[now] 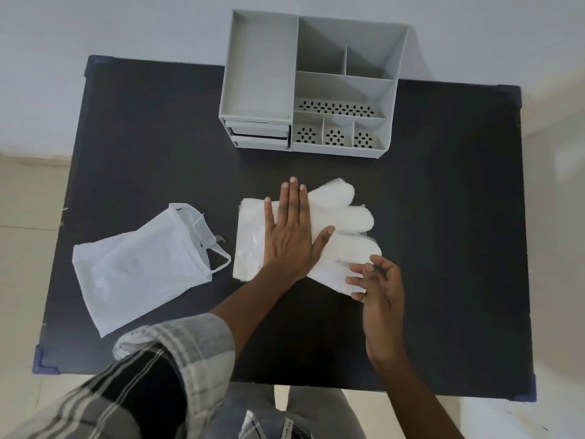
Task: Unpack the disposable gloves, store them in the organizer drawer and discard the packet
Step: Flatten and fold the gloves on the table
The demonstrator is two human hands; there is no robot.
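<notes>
A stack of clear white disposable gloves [343,213] lies flat in the middle of the black table [443,217], fingers pointing right. My left hand [291,229] presses flat on the stack, fingers spread. My right hand [378,286] pinches the near right edge of the gloves with thumb and fingertips. The empty white packet [139,267] lies to the left, its mouth open toward the gloves. The grey organizer [259,74] stands at the far edge; its two small drawers [259,134] at the front left look pushed in.
The organizer has several open compartments on top, some with perforated floors. Blue corner guards [44,362] cap the table corners. A pale wall and tiled floor surround the table. My checked sleeve fills the lower left.
</notes>
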